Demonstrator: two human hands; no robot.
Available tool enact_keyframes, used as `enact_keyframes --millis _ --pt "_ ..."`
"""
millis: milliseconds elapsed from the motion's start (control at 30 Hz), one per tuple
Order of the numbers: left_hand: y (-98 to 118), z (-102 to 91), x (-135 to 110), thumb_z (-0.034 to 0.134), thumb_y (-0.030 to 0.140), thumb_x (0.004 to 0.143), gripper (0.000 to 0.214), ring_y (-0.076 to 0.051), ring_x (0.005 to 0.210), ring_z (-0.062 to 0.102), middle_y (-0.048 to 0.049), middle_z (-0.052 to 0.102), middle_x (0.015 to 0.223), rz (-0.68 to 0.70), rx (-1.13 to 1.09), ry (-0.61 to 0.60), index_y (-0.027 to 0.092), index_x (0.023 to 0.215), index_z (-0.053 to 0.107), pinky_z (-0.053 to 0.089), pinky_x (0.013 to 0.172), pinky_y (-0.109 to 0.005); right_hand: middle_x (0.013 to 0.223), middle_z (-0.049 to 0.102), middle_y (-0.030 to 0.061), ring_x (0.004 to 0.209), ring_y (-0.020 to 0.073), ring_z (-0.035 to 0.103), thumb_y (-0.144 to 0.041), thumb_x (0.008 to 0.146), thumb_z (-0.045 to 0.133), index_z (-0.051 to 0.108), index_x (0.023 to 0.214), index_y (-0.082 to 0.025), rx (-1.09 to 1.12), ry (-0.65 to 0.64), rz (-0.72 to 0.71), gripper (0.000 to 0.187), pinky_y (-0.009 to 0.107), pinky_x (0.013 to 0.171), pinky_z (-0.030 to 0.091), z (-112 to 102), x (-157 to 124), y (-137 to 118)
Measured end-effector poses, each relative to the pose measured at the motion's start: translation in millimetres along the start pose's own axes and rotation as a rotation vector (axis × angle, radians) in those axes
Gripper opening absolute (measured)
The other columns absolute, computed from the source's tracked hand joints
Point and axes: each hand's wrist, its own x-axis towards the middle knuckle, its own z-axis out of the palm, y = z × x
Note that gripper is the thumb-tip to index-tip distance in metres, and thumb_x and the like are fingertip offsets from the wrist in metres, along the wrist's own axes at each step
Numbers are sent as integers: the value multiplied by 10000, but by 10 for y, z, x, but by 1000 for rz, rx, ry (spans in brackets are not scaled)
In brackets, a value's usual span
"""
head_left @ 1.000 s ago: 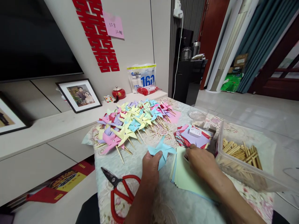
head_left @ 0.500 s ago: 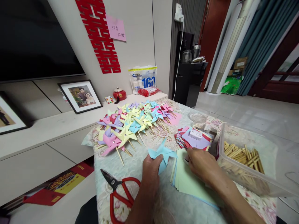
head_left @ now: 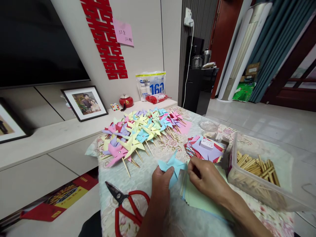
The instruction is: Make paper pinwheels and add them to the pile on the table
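A light blue paper pinwheel (head_left: 174, 167) is pinched in my left hand (head_left: 161, 180), the thumb pressing near its centre. Just right of it, my right hand (head_left: 204, 173) is closed with fingertips together beside the pinwheel's right blade; anything in that pinch is too small or hidden to make out. Under my right hand lies a stack of pale green and blue paper sheets (head_left: 199, 194). Red-handled scissors (head_left: 128, 200) rest on the cloth left of my left forearm. Finished pinwheels (head_left: 138, 128) in several colours, on wooden sticks, are heaped beyond my hands.
A clear plastic box (head_left: 256, 194) of short wooden sticks (head_left: 259, 169) stands at the right. Cut coloured papers (head_left: 197, 148) carry a small white box (head_left: 206, 143). Behind them sits a clear round container (head_left: 209, 125). A cabinet (head_left: 59, 141) runs along the left.
My right hand has lifted from the paper stack and moved left, close to the blue pinwheel. My left hand still holds the pinwheel, barely shifted.
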Motion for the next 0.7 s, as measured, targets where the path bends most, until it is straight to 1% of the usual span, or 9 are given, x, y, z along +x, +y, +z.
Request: enact_keyframes --millis 100,200,300,400,467,567,633,700 --pt "-47 -12 13 792 264 633 324 -189 644 643 -39 742 735 41 73 38 112 909 714 507 654 -294 641 542 -21 577 140 489 -101 820 486 489 728 -213 138 -8 -48 146 248 552 310 104 -3 -43" --pt "-103 -27 37 800 270 635 299 -185 652 639 -39 739 738 62 95 43 112 873 711 503 655 -290 659 546 -21 602 140 489 -141 871 489 530 752 -209 251 -42 -61 143 250 567 327 159 5 -34" --pt "-129 -27 44 805 278 644 298 -184 657 638 -40 738 737 69 89 37 114 873 707 496 646 -284 702 582 -11 658 146 523 -196 924 493 551 759 -204 388 -73 -45 175 257 617 367 166 15 -3" --pt "-115 -15 28 797 293 669 310 -186 674 645 -52 749 768 88 81 40 109 901 706 503 668 -292 695 598 -11 677 148 543 -231 937 511 571 772 -200 531 -83 -1 179 265 656 396 174 25 31" --pt "-97 -5 15 803 298 667 313 -182 680 649 -53 756 783 85 75 49 112 900 706 505 689 -291 671 593 -17 660 147 538 -253 936 525 586 791 -199 608 -71 33 167 269 655 403 188 33 52" --pt "-78 6 5 798 309 675 285 -175 662 644 -44 758 776 86 65 57 125 871 706 502 671 -287 649 584 -21 642 151 531 -273 932 539 601 807 -203 675 -43 62 156 276 645 405 200 51 76" --pt "-74 11 4 802 304 667 281 -181 683 654 -41 763 785 95 51 67 130 867 712 509 692 -292 696 595 -6 683 163 547 -274 921 558 618 800 -205 663 7 28 152 290 672 415 193 64 85" --pt "-75 16 3 809 294 653 297 -191 719 670 -48 773 818 107 48 75 128 885 724 517 723 -301 826 624 30 818 189 584 -270 909 577 641 791 -207 617 80 -43 148 320 776 431 179 75 87"
